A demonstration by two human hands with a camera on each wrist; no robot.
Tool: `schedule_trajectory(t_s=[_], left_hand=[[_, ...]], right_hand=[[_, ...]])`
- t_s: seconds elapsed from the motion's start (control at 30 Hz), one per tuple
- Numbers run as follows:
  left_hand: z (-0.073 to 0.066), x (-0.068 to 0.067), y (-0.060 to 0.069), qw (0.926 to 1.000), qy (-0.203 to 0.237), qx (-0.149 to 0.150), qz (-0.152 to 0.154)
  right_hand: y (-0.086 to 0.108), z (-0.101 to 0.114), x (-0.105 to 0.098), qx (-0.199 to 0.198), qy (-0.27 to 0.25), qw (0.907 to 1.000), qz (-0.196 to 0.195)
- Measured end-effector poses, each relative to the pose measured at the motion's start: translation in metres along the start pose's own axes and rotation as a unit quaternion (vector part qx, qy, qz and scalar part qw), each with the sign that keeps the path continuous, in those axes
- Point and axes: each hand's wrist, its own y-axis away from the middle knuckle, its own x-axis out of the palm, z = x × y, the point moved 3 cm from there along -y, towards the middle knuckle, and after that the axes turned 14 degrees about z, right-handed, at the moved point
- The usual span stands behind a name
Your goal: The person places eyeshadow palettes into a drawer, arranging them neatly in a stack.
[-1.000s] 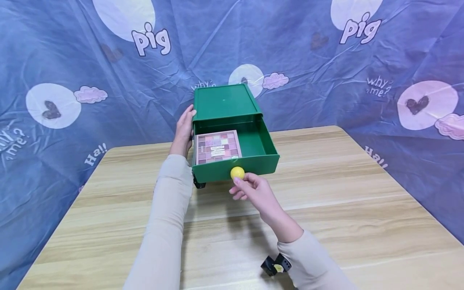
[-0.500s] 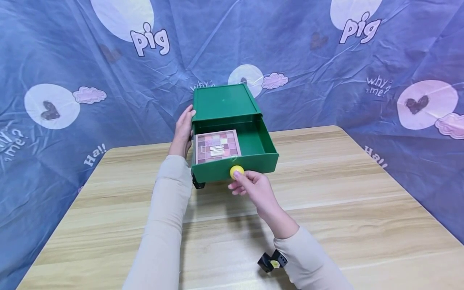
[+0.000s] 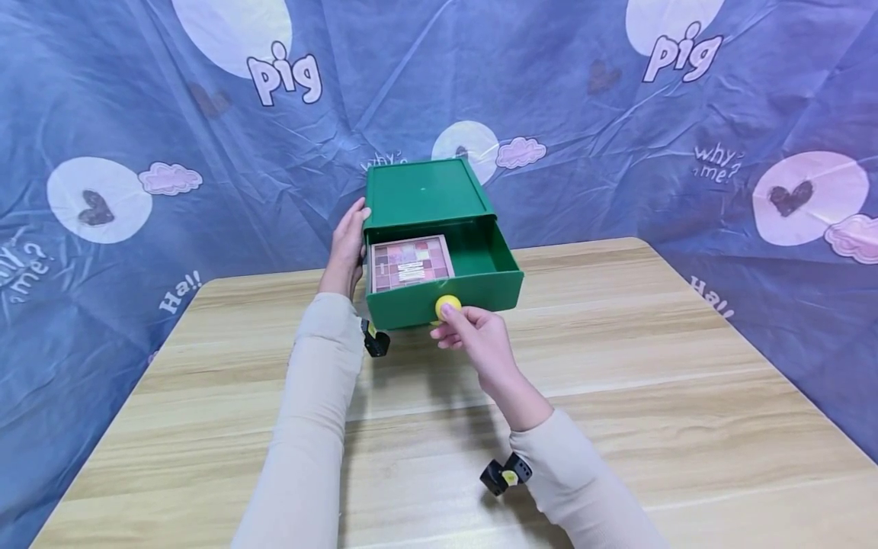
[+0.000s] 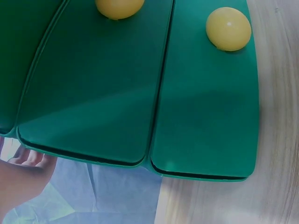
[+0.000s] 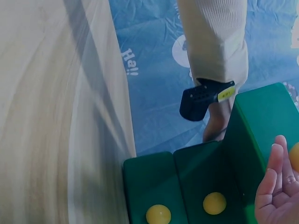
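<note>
A green plastic drawer cabinet [image 3: 424, 191] stands on the table with its top drawer [image 3: 490, 293] pulled partway out. In the drawer's left part lies a pink eyeshadow palette [image 3: 410, 263] with many coloured squares. My right hand [image 3: 485, 347] pinches the round yellow knob [image 3: 447, 305] between thumb and fingers. Against the cabinet's left side rests my left hand [image 3: 346, 244], its fingers fairly straight and partly hidden. The left wrist view shows two lower drawers pushed in, each with a yellow knob [image 4: 229, 29].
The wood-grain table [image 3: 631, 366] spreads around the cabinet. Behind it hangs a blue printed cloth [image 3: 576, 91]. Black camera mounts sit at both wrists, the right one [image 3: 506, 474] low over the table.
The top drawer has slid a little further into the cabinet, carrying the palette with it. My right hand has moved forward on the knob; my left hand has stayed in place.
</note>
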Motion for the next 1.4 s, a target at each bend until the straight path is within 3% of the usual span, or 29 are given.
schedule_trajectory(t_s=[0.17, 0.23, 0.4, 0.47, 0.67, 0.83, 1.0, 1.4], left_hand=[[-0.001, -0.001, 0.000, 1.0000, 0.003, -0.003, -0.003], [-0.001, -0.001, 0.001, 1.0000, 0.001, -0.005, -0.003], [-0.001, 0.000, 0.000, 1.0000, 0.001, 0.001, -0.002], [0.000, 0.000, 0.000, 1.0000, 0.004, 0.005, 0.001], [0.000, 0.000, -0.001, 0.9999, 0.004, 0.008, 0.007], [-0.001, -0.001, -0.001, 1.0000, -0.004, 0.003, 0.005], [0.000, -0.001, 0.000, 1.0000, -0.002, -0.005, 0.005], [-0.001, 0.001, 0.001, 0.9997, 0.022, -0.002, 0.009]], right_hand=[[-0.011, -0.002, -0.002, -0.018, 0.011, 0.9998, 0.004], [-0.033, -0.031, -0.012, -0.051, 0.001, 0.9984, 0.025], [-0.057, -0.055, -0.020, -0.070, 0.004, 0.9970, 0.033], [-0.048, -0.033, -0.013, -0.046, 0.017, 0.9987, 0.014], [-0.058, -0.027, -0.013, -0.065, 0.010, 0.9975, 0.026], [-0.052, -0.001, -0.005, -0.029, 0.031, 0.9989, 0.021], [-0.059, 0.003, -0.005, -0.001, 0.039, 0.9990, 0.021], [-0.081, 0.002, -0.008, 0.007, 0.063, 0.9980, 0.005]])
